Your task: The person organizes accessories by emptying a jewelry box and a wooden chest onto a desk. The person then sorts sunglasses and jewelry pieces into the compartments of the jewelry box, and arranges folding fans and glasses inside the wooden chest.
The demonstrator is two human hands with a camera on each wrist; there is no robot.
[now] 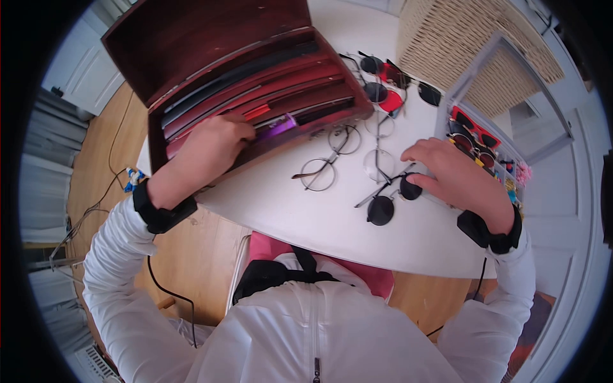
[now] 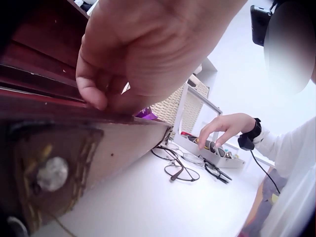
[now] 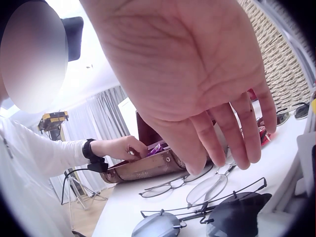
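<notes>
Inside the open dark red box (image 1: 268, 142) my left hand (image 1: 214, 148) reaches down over the front compartment, fingers bent. A purple item (image 1: 278, 126) lies beside its fingertips. In the left wrist view the curled fingers of the left hand (image 2: 143, 54) are partly behind the box's edge, so whether they hold anything is hidden. My right hand (image 1: 454, 172) is spread palm down above round dark sunglasses (image 1: 381, 210), its thumb near one lens; the right wrist view shows the right hand (image 3: 192, 74) with extended fingers and nothing in them.
Round clear glasses (image 1: 318, 174) lie between the hands on the white table (image 1: 281, 210). Further back are red and black sunglasses (image 1: 391, 100). On the right stands a clear-lidded case (image 1: 445, 121) holding glasses and small colourful items, with a woven basket (image 1: 472, 45) behind.
</notes>
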